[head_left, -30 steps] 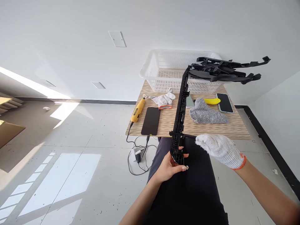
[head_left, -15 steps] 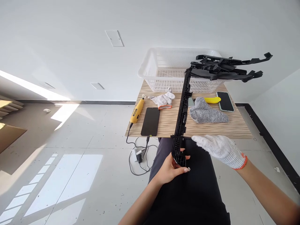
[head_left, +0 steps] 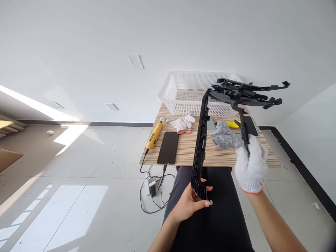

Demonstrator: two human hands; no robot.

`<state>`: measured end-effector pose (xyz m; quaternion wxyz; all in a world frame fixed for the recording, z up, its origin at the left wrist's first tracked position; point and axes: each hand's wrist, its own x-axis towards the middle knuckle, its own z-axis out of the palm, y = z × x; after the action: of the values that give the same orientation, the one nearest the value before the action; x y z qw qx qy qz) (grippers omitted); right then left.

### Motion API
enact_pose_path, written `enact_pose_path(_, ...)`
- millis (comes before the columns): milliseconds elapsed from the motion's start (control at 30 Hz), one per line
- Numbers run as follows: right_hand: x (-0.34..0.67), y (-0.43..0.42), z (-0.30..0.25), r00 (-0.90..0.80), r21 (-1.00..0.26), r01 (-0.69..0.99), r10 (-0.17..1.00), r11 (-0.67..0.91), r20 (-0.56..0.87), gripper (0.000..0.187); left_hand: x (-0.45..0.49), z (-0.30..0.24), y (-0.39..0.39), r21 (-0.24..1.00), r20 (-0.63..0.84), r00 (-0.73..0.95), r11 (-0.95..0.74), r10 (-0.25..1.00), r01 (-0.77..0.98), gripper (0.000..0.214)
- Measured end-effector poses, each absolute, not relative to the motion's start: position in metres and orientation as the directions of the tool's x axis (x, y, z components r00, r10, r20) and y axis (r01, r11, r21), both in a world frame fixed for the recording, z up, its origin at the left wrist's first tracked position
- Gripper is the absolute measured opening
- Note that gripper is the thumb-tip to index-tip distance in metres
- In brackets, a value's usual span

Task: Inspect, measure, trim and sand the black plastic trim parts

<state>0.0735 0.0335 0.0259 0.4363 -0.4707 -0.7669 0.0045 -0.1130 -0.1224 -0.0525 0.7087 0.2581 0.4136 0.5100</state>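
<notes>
My bare left hand (head_left: 191, 202) grips the lower end of a long black plastic trim piece (head_left: 201, 140), its fingers wrapped around it. The piece has ribs and clips and rises over the table. Its far end meets several black plastic parts (head_left: 241, 93) over the basket; whether they are joined I cannot tell. In a white knitted glove, my right hand (head_left: 251, 166) is closed around a slim, dark, stick-like object (head_left: 244, 131). This object points up and away, with a short side prong, and is blurred.
On the slatted table (head_left: 189, 159) are a yellow rotary tool (head_left: 153, 136), a black phone (head_left: 168, 147), a spare glove (head_left: 183, 124), a grey cloth (head_left: 226, 136), a yellow-handled item (head_left: 233, 124) and another phone (head_left: 250, 126). A white basket (head_left: 170, 89) stands behind. Cables (head_left: 152, 189) hang at left.
My right hand has turned upward and moved away from the trim piece, raising the slim dark object. My left hand keeps its grip. The camera view has tilted slightly up.
</notes>
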Motion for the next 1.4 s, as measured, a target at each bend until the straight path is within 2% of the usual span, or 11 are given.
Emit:
enact_pose_path(33,0.063,0.035,0.027,-0.067,-0.453,0.751,0.738,0.481,0.671,0.056,-0.113,-0.052,-0.122,0.787,-0.328,0.130,0.347,0.936,-0.510,0.071)
enact_pose_path(100,0.044,0.038,0.029,0.000,-0.485,0.779,0.773,0.397,0.634,0.050,-0.112,-0.051,-0.123,0.785,-0.337,0.119,0.349,0.934,-0.512,0.071)
enact_pose_path(300,0.023,0.038,0.027,-0.175,-0.468,0.779,0.861,0.418,0.477,0.043,-0.113,-0.052,-0.122,0.778,-0.316,0.127,0.334,0.940,-0.532,0.074)
enact_pose_path(433,0.013,0.038,0.025,-0.264,-0.527,0.737,0.898,0.423,0.351,0.041,-0.117,-0.053,-0.121,0.777,-0.274,0.137,0.303,0.952,-0.552,0.075)
enact_pose_path(567,0.000,0.040,0.018,-0.290,-0.657,0.599,0.889,0.458,0.355,0.039,-0.119,-0.054,-0.121,0.787,-0.242,0.129,0.272,0.962,-0.554,0.072)
enact_pose_path(733,-0.009,0.043,0.012,-0.294,-0.728,0.462,0.862,0.505,0.412,0.031,-0.117,-0.052,-0.120,0.785,-0.262,0.107,0.276,0.959,-0.554,0.067)
enact_pose_path(933,-0.002,0.051,0.017,-0.278,-0.708,0.468,0.849,0.529,0.450,0.029,-0.116,-0.051,-0.120,0.786,-0.254,0.103,0.267,0.962,-0.557,0.065)
enact_pose_path(1067,0.011,0.051,0.023,-0.282,-0.733,0.474,0.872,0.488,0.399,0.027,-0.116,-0.049,-0.121,0.791,-0.253,0.112,0.272,0.961,-0.548,0.062)
enact_pose_path(1267,0.022,0.038,0.027,-0.614,-0.683,0.515,0.779,0.518,0.127,0.026,-0.116,-0.050,-0.120,0.803,-0.242,0.112,0.264,0.964,-0.535,0.060)
enact_pose_path(1333,0.023,0.036,0.025,-0.647,-0.621,0.545,0.754,0.563,0.116,0.033,-0.116,-0.050,-0.120,0.804,-0.243,0.111,0.265,0.964,-0.532,0.060)
enact_pose_path(1400,0.025,0.037,0.020,-0.644,-0.543,0.556,0.740,0.629,0.197,0.044,-0.116,-0.050,-0.121,0.802,-0.246,0.113,0.267,0.963,-0.534,0.061)
